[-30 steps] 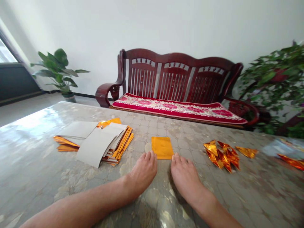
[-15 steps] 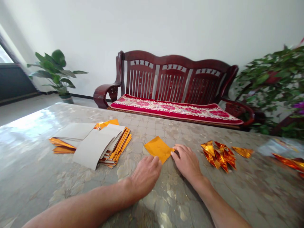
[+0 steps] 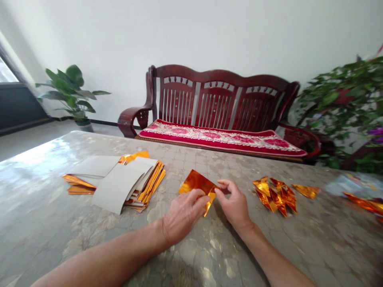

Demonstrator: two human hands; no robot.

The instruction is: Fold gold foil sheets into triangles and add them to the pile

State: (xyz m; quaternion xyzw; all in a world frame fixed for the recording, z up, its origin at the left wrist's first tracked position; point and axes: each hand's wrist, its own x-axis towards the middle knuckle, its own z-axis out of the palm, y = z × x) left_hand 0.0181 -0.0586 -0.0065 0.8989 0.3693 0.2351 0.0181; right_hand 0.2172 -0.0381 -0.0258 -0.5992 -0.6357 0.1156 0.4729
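Observation:
A folded sheet of gold foil paper [image 3: 196,184] is lifted a little off the marbled table [image 3: 44,223] at its middle. My left hand [image 3: 182,213] pinches its near edge. My right hand [image 3: 235,203] pinches its right corner. To the left lies a fanned stack of gold sheets [image 3: 119,181], several turned with their grey backs up. To the right sits a small heap of folded gold pieces [image 3: 277,194].
One folded gold piece [image 3: 306,190] lies apart right of the heap, and more gold foil [image 3: 366,204] lies at the right edge. Beyond the table stands a dark red wooden bench [image 3: 221,103] with a red cushion. Potted plants [image 3: 72,91] flank it.
Both hands lay flat beside the gold sheet a second ago. They have since turned it, pinched it and raised it off the table.

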